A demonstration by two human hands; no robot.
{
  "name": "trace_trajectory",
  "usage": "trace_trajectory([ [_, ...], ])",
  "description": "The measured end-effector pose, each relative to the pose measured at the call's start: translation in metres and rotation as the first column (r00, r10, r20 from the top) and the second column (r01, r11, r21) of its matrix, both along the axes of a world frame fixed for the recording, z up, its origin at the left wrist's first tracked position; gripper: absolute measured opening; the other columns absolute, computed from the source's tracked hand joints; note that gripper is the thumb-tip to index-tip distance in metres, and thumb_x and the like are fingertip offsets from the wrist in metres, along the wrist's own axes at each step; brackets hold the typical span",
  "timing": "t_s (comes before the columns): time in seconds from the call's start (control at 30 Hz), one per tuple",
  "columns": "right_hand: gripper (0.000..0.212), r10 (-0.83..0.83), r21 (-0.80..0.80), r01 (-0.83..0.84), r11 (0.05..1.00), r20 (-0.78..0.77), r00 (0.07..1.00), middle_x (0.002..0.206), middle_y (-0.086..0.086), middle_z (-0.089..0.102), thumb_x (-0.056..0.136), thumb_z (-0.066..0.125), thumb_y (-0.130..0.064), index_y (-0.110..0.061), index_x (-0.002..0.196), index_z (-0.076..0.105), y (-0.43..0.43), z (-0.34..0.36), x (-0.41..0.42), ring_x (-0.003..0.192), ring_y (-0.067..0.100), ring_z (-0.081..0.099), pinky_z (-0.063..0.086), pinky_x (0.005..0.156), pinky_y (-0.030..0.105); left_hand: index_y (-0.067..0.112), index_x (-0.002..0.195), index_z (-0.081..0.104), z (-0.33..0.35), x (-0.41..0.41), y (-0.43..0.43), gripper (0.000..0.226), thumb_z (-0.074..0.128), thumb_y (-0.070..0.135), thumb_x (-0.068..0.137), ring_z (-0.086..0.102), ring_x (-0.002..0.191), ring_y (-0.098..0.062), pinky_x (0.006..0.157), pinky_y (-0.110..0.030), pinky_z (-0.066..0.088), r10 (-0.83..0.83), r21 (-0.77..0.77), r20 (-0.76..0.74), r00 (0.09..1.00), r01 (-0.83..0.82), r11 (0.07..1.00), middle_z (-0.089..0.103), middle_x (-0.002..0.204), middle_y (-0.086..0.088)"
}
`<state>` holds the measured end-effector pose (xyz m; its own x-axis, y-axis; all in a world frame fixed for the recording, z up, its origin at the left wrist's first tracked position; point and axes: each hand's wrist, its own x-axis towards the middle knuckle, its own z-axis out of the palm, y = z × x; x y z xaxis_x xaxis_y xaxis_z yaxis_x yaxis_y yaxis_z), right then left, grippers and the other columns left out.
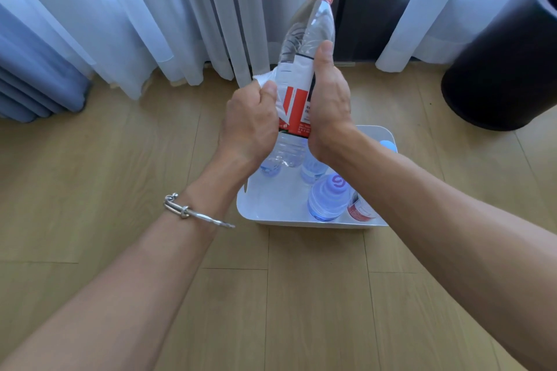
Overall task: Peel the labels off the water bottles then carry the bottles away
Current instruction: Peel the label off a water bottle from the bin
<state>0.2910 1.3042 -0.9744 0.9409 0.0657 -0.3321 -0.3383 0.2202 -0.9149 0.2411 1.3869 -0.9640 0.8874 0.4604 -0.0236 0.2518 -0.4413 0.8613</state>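
Note:
A clear water bottle point(312, 27) with a red cap is held upright and tilted slightly right, above a white bin point(271, 208). My right hand point(330, 102) grips the bottle's middle from the right side. My left hand point(250, 120) pinches the loose edge of the red and white label point(294, 105), which is partly lifted off the bottle on the left. Inside the bin stand several other bottles, among them a blue-tinted one point(328, 199) and one with a red label point(360, 209) partly hidden under my right forearm.
The white bin sits on a wooden floor point(120, 190). White curtains point(168, 15) hang along the far wall, with a folded blue curtain point(33, 75) at the left. A tall black cylinder point(506, 63) stands at the right.

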Motion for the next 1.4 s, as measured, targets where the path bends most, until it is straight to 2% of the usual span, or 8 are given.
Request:
trace_trajectory([
  [0.27, 0.053, 0.069, 0.088, -0.06, 0.994, -0.098, 0.993, 0.087, 0.011, 0.07, 0.098, 0.034, -0.056, -0.012, 0.101, 0.063, -0.008, 0.003, 0.003, 0.077, 0.024, 0.069, 0.06, 0.076, 0.042, 0.006, 0.083, 0.063, 0.0, -0.001, 0.019, 0.03, 0.042, 0.021, 0.098, 0.059, 0.078, -0.025, 0.073, -0.048, 0.057, 0.106, -0.293, 0.03, 0.994, -0.093, 0.952, 0.064, 0.087, -0.02],
  [0.67, 0.055, 0.108, 0.152, -0.093, 0.984, -0.096, 0.99, 0.1, 0.017, 0.071, 0.097, 0.035, -0.057, -0.011, 0.11, 0.064, -0.013, -0.002, 0.013, 0.093, 0.032, 0.069, 0.055, 0.089, 0.052, 0.019, 0.095, 0.065, 0.024, 0.013, 0.041, 0.018, 0.05, 0.01, 0.096, 0.066, 0.058, -0.01, 0.055, -0.028, 0.057, 0.12, -0.585, -0.121, 0.985, -0.168, 0.793, 0.07, 0.077, 0.001],
  [0.8, 0.052, 0.166, 0.153, -0.157, 0.976, -0.049, 0.985, 0.092, 0.012, 0.069, 0.099, 0.035, -0.055, -0.013, 0.107, 0.064, -0.013, 0.003, 0.01, 0.084, 0.027, 0.066, 0.055, 0.089, 0.05, 0.019, 0.102, 0.063, 0.028, 0.017, 0.047, 0.026, 0.05, 0.001, 0.09, 0.064, 0.076, -0.016, 0.084, -0.039, 0.058, 0.251, -0.691, -0.125, 0.96, -0.266, 0.672, 0.064, 0.084, -0.001],
  [0.97, 0.049, 0.169, 0.131, -0.164, 0.978, -0.031, 0.985, 0.09, 0.011, 0.07, 0.1, 0.034, -0.053, -0.015, 0.102, 0.064, -0.008, 0.006, 0.006, 0.081, 0.024, 0.067, 0.057, 0.086, 0.047, 0.022, 0.102, 0.063, 0.033, 0.016, 0.045, 0.034, 0.048, -0.004, 0.086, 0.064, 0.097, -0.022, 0.086, -0.039, 0.057, 0.32, -0.723, -0.06, 0.946, -0.262, 0.639, 0.062, 0.12, -0.008],
  [1.1, 0.048, 0.155, 0.076, -0.153, 0.985, -0.02, 0.988, 0.092, 0.012, 0.071, 0.1, 0.035, -0.053, -0.015, 0.098, 0.065, -0.008, 0.006, 0.005, 0.084, 0.026, 0.069, 0.058, 0.083, 0.046, 0.017, 0.087, 0.068, 0.037, 0.015, 0.04, 0.029, 0.046, -0.002, 0.084, 0.058, 0.068, -0.014, 0.065, -0.026, 0.053, 0.386, -0.731, -0.029, 0.922, -0.283, 0.621, 0.06, 0.078, 0.0],
  [1.17, 0.05, 0.143, -0.003, -0.143, 0.99, -0.009, 0.99, 0.096, 0.015, 0.072, 0.099, 0.036, -0.055, -0.014, 0.099, 0.065, -0.009, 0.001, 0.006, 0.088, 0.03, 0.071, 0.058, 0.083, 0.048, 0.02, 0.084, 0.068, 0.037, 0.014, 0.04, 0.027, 0.046, 0.004, 0.085, 0.051, 0.064, -0.008, 0.064, -0.025, 0.043, 0.422, -0.588, 0.046, 0.906, -0.317, 0.744, 0.055, 0.07, 0.007],
  [1.27, 0.054, 0.11, -0.079, -0.112, 0.991, -0.026, 0.994, 0.103, 0.016, 0.073, 0.097, 0.037, -0.058, -0.013, 0.105, 0.066, -0.011, -0.009, 0.007, 0.094, 0.032, 0.071, 0.057, 0.085, 0.05, 0.022, 0.1, 0.069, 0.032, 0.01, 0.034, 0.027, 0.046, 0.011, 0.09, 0.057, 0.085, -0.005, 0.078, -0.019, 0.044, 0.19, -0.025, 0.148, 0.971, -0.189, 0.982, 0.065, 0.095, 0.01],
  [1.4, 0.059, 0.082, -0.138, -0.084, 0.987, -0.016, 0.996, 0.102, 0.016, 0.072, 0.096, 0.037, -0.06, -0.01, 0.109, 0.064, -0.01, -0.016, 0.007, 0.093, 0.032, 0.071, 0.057, 0.084, 0.051, 0.018, 0.107, 0.07, 0.021, 0.005, 0.021, 0.027, 0.048, 0.016, 0.093, 0.056, 0.089, -0.004, 0.074, -0.005, 0.043, -0.019, 0.268, 0.113, 0.993, -0.012, 0.963, 0.065, 0.101, 0.008],
])
